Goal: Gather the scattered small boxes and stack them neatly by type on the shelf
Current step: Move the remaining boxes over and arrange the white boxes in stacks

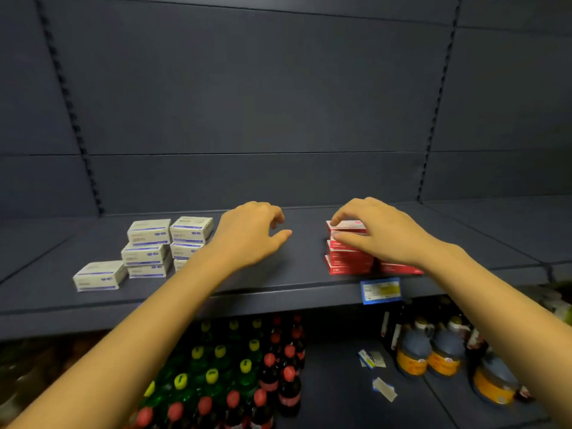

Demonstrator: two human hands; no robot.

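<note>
Person recorded by two limbs only: the left hand (250, 235) with the left forearm (154, 320), and the right hand (382, 233) with the right forearm (495, 292). Both hands are bare, with fingers, knuckles and wrists uncovered, and both forearms are likewise bare along the whole length in view, from wrist to the lower edge of the picture. Forearms are slim and smooth in outline; finer detail such as fingernails is too blurred to record.
</note>
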